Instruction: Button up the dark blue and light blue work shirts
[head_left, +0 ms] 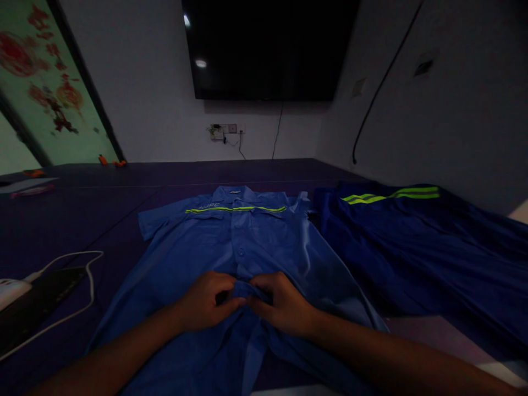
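Note:
A blue short-sleeved work shirt [272, 236] lies face up before me, its collar pointing away and a yellow-green stripe across the chest. My left hand [208, 302] pinches the shirt's front placket from the left. From the right, my right hand [280, 305] grips the same spot, thumb and fingers closed on the cloth. The two thumbs nearly meet there. One button [241, 252] shows above the hands; any button between the fingers is hidden. Below the hands the front edges fall apart.
A darker blue garment [396, 247] with yellow-green stripes lies to the right. On the left, a white cable [91, 280] loops beside a black flat object [45, 308]. Small orange things [119, 163] sit far left. A large screen [270, 49] hangs on the wall.

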